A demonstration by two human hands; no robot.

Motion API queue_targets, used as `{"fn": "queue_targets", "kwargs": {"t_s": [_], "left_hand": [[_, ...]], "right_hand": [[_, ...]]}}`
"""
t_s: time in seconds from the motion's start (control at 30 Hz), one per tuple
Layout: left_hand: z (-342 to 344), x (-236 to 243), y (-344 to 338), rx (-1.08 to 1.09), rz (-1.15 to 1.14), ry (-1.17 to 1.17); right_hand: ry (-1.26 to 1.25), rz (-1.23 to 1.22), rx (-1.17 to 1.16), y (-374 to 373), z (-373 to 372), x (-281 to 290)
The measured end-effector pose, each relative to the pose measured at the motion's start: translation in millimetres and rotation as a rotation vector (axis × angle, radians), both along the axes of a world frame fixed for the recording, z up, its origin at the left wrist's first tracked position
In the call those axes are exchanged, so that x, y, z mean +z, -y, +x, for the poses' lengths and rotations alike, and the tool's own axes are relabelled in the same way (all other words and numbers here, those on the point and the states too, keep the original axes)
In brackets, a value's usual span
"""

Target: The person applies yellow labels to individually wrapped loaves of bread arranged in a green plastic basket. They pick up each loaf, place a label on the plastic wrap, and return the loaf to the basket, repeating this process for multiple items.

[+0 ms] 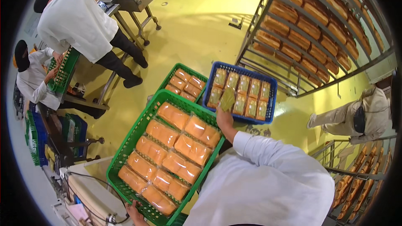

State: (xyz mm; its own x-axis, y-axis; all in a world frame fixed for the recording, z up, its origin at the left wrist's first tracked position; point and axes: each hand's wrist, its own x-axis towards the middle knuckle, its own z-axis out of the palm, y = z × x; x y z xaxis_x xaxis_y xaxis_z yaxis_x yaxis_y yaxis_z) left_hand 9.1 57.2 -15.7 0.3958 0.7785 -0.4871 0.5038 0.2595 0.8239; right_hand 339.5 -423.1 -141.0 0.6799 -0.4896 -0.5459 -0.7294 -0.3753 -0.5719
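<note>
A large green crate (pixel 115 159) is right in front of me, tilted in the view. Several packs of golden bread loaves (pixel 162 132) in clear film lie in it in two rows. At its near left corner, my left hand (pixel 135 214) has its fingers closed on the rim. Beyond the crate's right side, my right hand (pixel 225 120) grips a flat olive-green piece (pixel 227 99), whose exact kind I cannot make out. It overlaps the near left part of a blue crate (pixel 275 98), which holds several clear-wrapped bread packs (pixel 250 108) with green labels.
Behind the large crate sits a smaller green crate (pixel 178 65) of wrapped bread. Tall metal racks of loaves (pixel 310 33) stand at right. A person in beige trousers (pixel 341 111) is near them. Two people in white (pixel 79 21) work at left by a metal table. The floor is yellow (pixel 188 29).
</note>
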Motion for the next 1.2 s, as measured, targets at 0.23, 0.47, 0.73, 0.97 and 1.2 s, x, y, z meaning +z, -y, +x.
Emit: {"fn": "queue_targets", "kwargs": {"t_s": [0.23, 0.47, 0.73, 0.97, 1.2], "left_hand": [[29.1, -133.5, -73.3, 0.102, 0.314, -0.202], [143.8, -216.5, -31.0, 0.242, 0.349, -0.213], [355.2, -477.8, 38.5, -0.059, 0.404, -0.284], [488.4, -639.1, 96.2, 0.045, 0.438, -0.04], [492.2, -650.0, 108.6, 0.04, 0.336, -0.022]], "right_hand": [[0.008, 0.059, 0.289, -77.4, 86.0, -120.1], [0.146, 0.304, 0.052, -115.9, 218.0, -344.7], [0.309, -0.009, -0.014, 110.3, 429.5, -546.1], [0.104, -0.347, 0.392, 138.6, 540.8, -543.8], [0.071, -0.541, 0.599, 150.7, 564.1, -544.5]]}}
